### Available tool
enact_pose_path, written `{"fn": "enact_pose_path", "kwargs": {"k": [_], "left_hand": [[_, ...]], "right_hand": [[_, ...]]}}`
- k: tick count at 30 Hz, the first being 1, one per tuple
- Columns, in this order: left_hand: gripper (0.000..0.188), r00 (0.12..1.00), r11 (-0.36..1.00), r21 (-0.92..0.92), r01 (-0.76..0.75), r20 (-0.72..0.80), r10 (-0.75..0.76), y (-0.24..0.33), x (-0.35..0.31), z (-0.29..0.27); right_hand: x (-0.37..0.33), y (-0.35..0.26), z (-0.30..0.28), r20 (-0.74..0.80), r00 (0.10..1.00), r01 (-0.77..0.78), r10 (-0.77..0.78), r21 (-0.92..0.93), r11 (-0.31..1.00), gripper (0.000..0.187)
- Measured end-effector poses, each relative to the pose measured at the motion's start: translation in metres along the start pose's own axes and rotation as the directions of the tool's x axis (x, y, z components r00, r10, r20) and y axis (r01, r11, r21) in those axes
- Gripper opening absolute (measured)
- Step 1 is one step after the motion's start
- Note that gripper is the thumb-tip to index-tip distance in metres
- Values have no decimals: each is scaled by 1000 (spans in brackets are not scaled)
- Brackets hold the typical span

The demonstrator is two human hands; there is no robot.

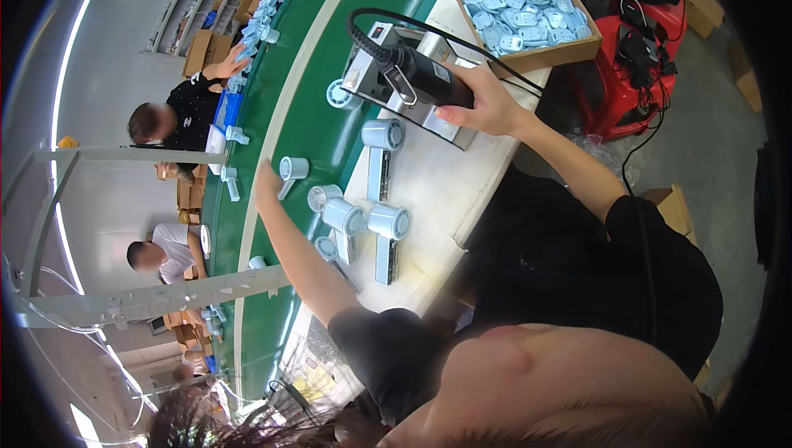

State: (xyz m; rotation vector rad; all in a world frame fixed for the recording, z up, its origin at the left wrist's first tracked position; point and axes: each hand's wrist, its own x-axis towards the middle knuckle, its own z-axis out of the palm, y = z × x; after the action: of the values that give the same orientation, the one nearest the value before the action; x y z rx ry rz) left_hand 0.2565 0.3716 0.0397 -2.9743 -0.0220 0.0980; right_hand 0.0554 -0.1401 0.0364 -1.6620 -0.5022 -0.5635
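My right hand (488,103) is wrapped round a black corded electric screwdriver (425,77) with a metal hanging loop at its cable end. It is held over a metal box-like device (450,124) on the white table. My left arm stretches out over the green conveyor belt. The left hand (267,186) is beside a light-blue handheld fan (294,168), and its fingers are too hidden to read. Nearer to me, several similar fans lie on the table, among them one fan (382,134) with an opened-looking handle and another fan (388,221).
A cardboard box (540,56) full of light-blue plastic parts sits at the table's far right. Beside it, a red stool (615,89) carries black cables and adapters. Across the belt (318,77), co-workers sit near more fans and blue bins. A metal frame bar (157,304) crosses at left.
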Motion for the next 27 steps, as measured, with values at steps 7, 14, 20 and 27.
{"fn": "enact_pose_path", "kwargs": {"k": [7,14,20,27], "left_hand": [[50,982,986,165,8,-189,24,-25,-52,50],[35,923,759,-569,-316,-369,109,36,-50,-57],[55,727,-256,-691,-676,-571,-381,80,-91,-145],[62,324,136,-543,-829,-663,-675,183,-211,-168]], "right_hand": [[-2,-3,-7,60,998,-28,27,31,999,43],[-17,4,-20,27,990,-140,139,61,988,54],[-3,-24,-14,-67,971,-223,229,88,971,43],[18,-8,-93,-259,963,-217,70,-600,770,47]]}}
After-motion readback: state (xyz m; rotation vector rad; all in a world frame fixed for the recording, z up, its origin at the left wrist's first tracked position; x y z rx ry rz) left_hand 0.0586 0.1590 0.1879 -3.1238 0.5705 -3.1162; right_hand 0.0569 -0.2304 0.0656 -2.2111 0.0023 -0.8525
